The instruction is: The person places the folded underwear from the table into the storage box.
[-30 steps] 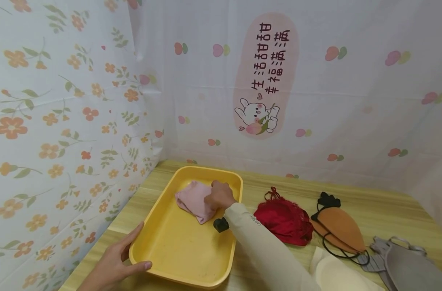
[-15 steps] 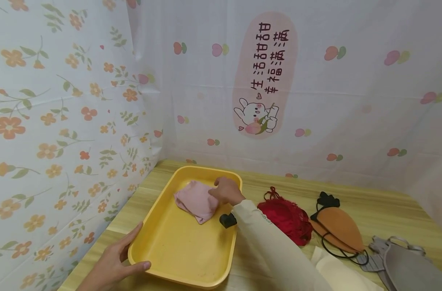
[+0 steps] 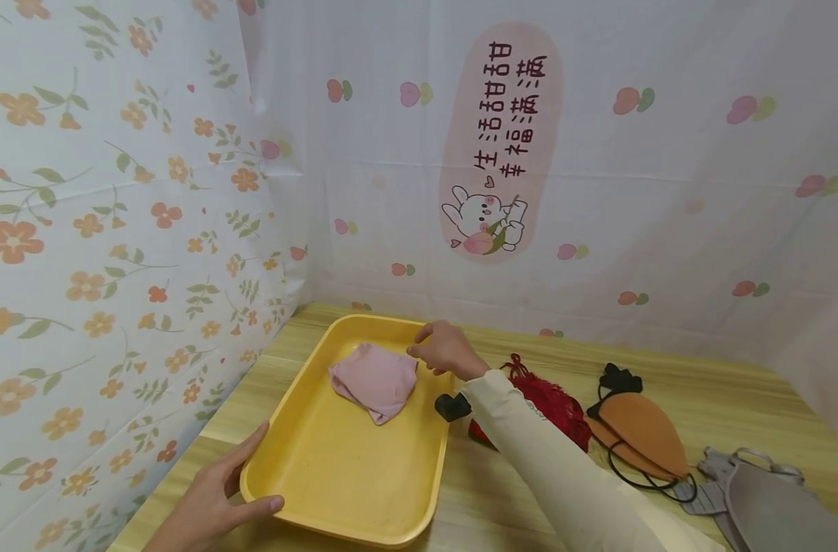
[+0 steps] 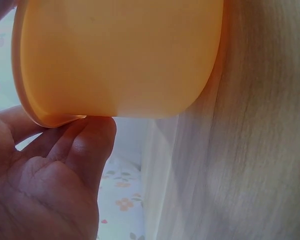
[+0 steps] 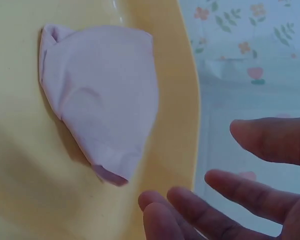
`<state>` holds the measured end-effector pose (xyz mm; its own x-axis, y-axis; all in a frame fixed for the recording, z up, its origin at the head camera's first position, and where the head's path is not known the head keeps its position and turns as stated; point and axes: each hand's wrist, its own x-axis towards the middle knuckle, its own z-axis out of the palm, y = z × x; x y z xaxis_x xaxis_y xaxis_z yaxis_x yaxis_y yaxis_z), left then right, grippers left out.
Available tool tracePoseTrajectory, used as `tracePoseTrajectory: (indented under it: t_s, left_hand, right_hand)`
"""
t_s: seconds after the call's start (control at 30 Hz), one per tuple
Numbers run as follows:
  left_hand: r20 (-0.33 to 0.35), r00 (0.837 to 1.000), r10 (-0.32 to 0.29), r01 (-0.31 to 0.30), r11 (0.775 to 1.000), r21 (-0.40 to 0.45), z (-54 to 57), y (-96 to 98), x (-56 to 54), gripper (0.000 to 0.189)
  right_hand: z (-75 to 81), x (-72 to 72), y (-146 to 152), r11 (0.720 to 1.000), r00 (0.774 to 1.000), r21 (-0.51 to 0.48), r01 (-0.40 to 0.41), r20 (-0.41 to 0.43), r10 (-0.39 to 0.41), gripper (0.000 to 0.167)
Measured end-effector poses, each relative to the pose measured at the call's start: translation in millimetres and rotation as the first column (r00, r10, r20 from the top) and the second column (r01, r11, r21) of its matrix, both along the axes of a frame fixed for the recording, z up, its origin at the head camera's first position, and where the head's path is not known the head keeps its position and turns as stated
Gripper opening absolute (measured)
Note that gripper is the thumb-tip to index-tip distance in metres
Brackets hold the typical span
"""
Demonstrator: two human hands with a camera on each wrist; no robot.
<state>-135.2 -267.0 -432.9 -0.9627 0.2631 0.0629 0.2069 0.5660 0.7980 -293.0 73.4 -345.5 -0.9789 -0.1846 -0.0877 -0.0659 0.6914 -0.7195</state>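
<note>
In the head view my left hand (image 3: 211, 491) holds the near left corner of a yellow plastic tub (image 3: 336, 529), thumb on the front side and fingers along the left side. The left wrist view has those fingers (image 4: 92, 145) against the tub's outer wall, just under its rim. A folded pink garment (image 3: 373, 379), its exact kind unclear, lies on the tub's floor toward the back. Above the tub's far right rim is my right hand (image 3: 449, 349), holding nothing. Its fingers are spread and apart from the pink garment (image 5: 102, 95) in the right wrist view.
Right of the tub, a red lace-edged bra (image 3: 557, 406) lies partly behind my right sleeve. Farther right are an orange bra (image 3: 642, 433) with black straps and a grey bra (image 3: 777, 498). Patterned cloth walls (image 3: 363, 199) stand behind and to the left.
My right hand has come off the pink garment and moved right and up to the tub's far right rim. The garment stays in the tub. My left hand keeps its place.
</note>
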Motion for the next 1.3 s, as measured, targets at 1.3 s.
tracePoseTrajectory:
  t_s: [1.3]
  left_hand:
    - [-0.001, 1.0, 0.011, -0.011, 0.999, -0.034, 2.4, -0.1, 0.0, 0.092]
  right_hand:
    - [-18.3, 38.3, 162.2, 0.917, 0.906, 0.241, -0.317, -0.209, 0.368, 0.029]
